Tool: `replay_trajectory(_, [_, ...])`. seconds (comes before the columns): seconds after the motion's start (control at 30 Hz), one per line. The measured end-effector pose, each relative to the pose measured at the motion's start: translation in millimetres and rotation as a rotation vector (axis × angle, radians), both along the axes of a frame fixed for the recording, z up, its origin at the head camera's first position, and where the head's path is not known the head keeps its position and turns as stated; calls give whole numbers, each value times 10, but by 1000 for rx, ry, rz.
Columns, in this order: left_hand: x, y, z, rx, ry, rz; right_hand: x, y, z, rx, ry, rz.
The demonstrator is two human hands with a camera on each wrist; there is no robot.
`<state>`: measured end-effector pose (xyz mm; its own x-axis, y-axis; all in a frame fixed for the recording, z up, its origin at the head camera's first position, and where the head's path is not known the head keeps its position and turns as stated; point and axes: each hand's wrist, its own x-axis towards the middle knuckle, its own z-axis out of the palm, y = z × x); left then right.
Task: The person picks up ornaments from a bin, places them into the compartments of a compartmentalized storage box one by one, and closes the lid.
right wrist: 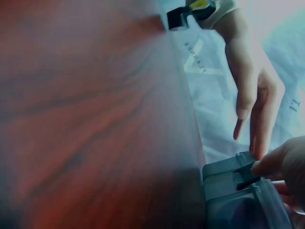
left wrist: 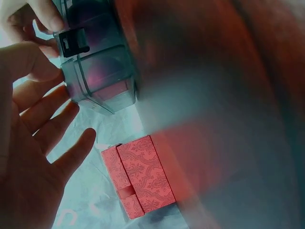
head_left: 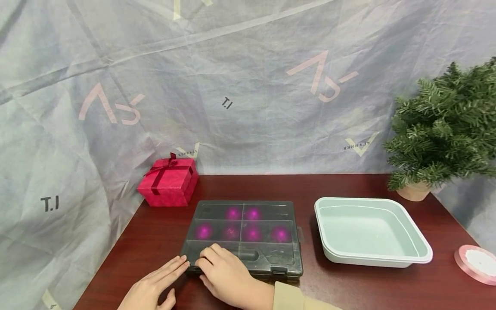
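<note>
A clear dark-grey compartment storage box [head_left: 267,256] lies flat on the table with its lid down. Several round purple-pink balls [head_left: 203,231] show through that lid. My right hand [head_left: 228,273] is at the front left of the box, fingers bent over the lid's edge. In the right wrist view its thumb [right wrist: 274,162] sits against a black latch [right wrist: 245,176], which also shows in the left wrist view. My left hand [head_left: 156,282] has its fingers stretched out, their tips touching the box's front left corner. The right fingertips are partly hidden.
Behind and left of the box stands a red gift box [head_left: 166,185] with a ribbon. To the right are a pale green plastic tub [head_left: 372,258], a pink ribbon roll [head_left: 461,260] and a potted artificial fir [head_left: 441,133]. A printed grey cloth [head_left: 248,107] hangs behind the table.
</note>
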<state>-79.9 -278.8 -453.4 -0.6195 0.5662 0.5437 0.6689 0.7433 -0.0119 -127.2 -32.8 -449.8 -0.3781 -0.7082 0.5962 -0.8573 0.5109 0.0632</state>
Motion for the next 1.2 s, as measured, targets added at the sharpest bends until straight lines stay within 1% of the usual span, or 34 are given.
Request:
replay_trajectory(0.13, [-5, 3, -3, 3, 5, -3, -9, -49, -3, 31, 6, -86])
replay_trajectory(0.23, [-5, 4, -12, 13, 8, -6, -3, -76, 5, 44, -7, -121])
replay_trajectory(0.4, [8, 16, -21, 38, -7, -5, 1, -119, 2, 48, -17, -132])
replay_trajectory(0.63, [13, 43, -3, 29, -13, 19, 1, -147, -4, 27, -11, -133])
replay_trajectory(0.83, [32, 61, -2, 32, -19, 36, 13, -140, 5, 22, -29, -131])
replay_trajectory(0.97, [36, 70, 0, 40, -29, 30, 13, -137, 8, 14, -50, -126])
replay_trajectory(1.2, [48, 49, -6, 67, -33, 26, 13, -141, 11, -36, -118, -121])
